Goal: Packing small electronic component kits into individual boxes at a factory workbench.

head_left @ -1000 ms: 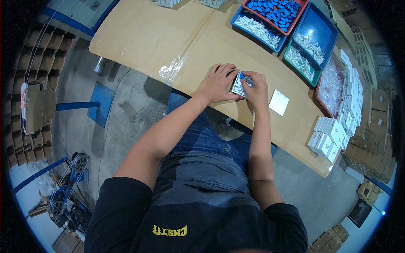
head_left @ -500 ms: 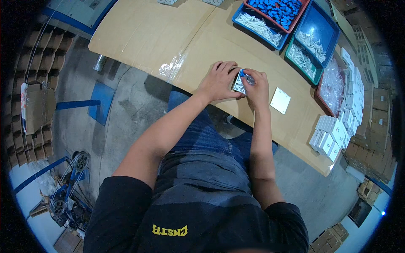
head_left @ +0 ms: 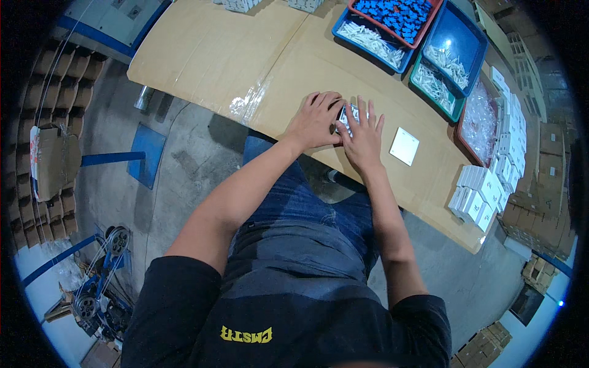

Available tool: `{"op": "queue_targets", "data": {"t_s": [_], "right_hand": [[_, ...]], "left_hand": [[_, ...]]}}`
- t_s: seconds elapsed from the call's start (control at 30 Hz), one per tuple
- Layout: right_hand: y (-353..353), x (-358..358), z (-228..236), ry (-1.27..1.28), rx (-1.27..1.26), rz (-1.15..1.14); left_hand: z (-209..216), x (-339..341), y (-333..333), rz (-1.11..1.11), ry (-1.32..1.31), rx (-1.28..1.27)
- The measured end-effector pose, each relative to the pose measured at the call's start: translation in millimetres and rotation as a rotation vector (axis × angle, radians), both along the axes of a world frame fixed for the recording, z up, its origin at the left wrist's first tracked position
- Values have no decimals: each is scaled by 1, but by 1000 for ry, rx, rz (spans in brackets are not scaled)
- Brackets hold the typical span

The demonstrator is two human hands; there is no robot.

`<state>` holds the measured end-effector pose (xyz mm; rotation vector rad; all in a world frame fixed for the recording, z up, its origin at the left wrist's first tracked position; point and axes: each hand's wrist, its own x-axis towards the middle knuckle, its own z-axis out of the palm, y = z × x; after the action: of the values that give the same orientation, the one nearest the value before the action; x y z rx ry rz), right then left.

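Note:
A small open box (head_left: 342,116) with white and blue pieces in it sits on the cardboard-covered table, mostly covered by my hands. My left hand (head_left: 310,124) grips its left side, thumb at the near end and fingers at the far end. Over the box's right part lies my right hand (head_left: 364,142), its fingers spread and stretched out, the thumb beside the near end. I cannot make out how the pieces inside lie. To the right of my right hand, a flat white square piece (head_left: 405,146) rests on the table.
Beyond my hands stand a red tray (head_left: 418,44) of blue clips, blue (head_left: 469,30) and green (head_left: 454,115) trays with white plugs, and a tray of clear plastic bags (head_left: 479,119). Stacked white boxes (head_left: 472,199) line the table's right side. More small boxes (head_left: 242,5) sit at the far edge.
My right hand has gone from pinching at the pieces in the box to lying spread over it. My left hand stays on the box.

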<state>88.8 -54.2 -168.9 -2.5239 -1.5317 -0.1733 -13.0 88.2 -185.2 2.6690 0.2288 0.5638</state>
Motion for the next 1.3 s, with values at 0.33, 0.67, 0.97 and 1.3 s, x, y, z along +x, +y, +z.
{"op": "queue_targets", "data": {"t_s": [0.33, 0.67, 0.97, 1.3], "right_hand": [[-31, 34, 0, 246, 202, -107], [-135, 35, -31, 224, 367, -755], [-122, 28, -16, 1082, 1175, -554], [-117, 13, 34, 1965, 1618, -460]], "left_hand": [[2, -3, -7, 16, -22, -38], [12, 0, -6, 17, 41, 36], [21, 10, -35, -23, -406, -1138], [84, 1, -69, -206, -316, -2238]]}}
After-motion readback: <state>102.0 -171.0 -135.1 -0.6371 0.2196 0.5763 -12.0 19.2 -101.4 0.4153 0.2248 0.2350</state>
